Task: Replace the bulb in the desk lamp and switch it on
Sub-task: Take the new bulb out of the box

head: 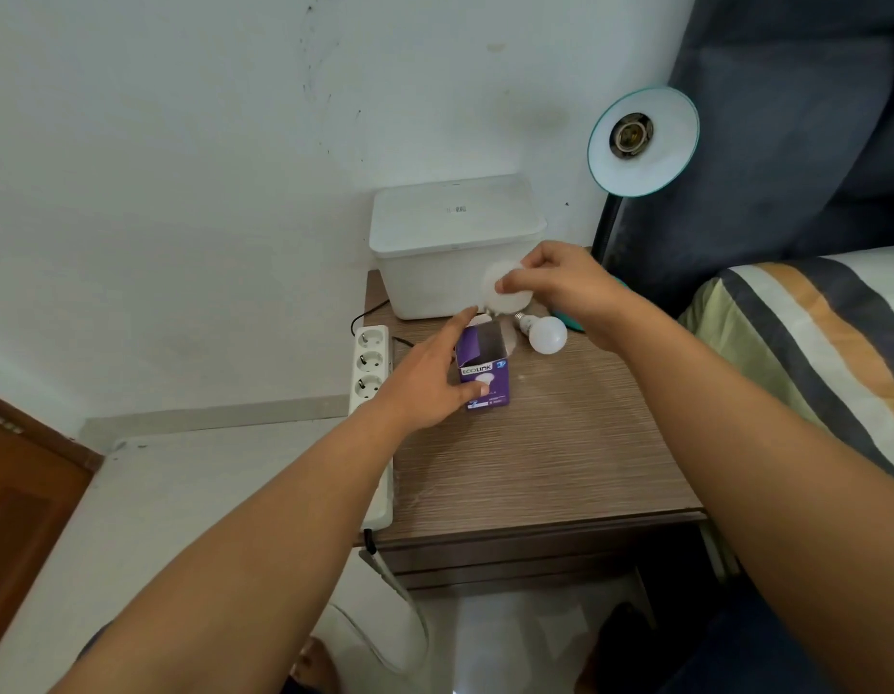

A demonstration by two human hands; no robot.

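A teal desk lamp point(643, 142) stands at the back right of the wooden bedside table point(535, 458), its shade tilted toward me with a bare socket in the middle. My right hand point(560, 288) pinches a white bulb point(502, 295) just above an open purple bulb box point(484, 365). My left hand point(427, 375) rests against the box's left side, fingers wrapped on it, thumb across the front. A second white bulb point(544, 333) lies on its side on the table, right of the box.
A white lidded storage box point(455, 242) sits at the table's back against the wall. A white power strip point(370, 363) runs along the table's left edge. A bed with a striped cover point(810, 343) borders the right; a dark curtain hangs behind the lamp.
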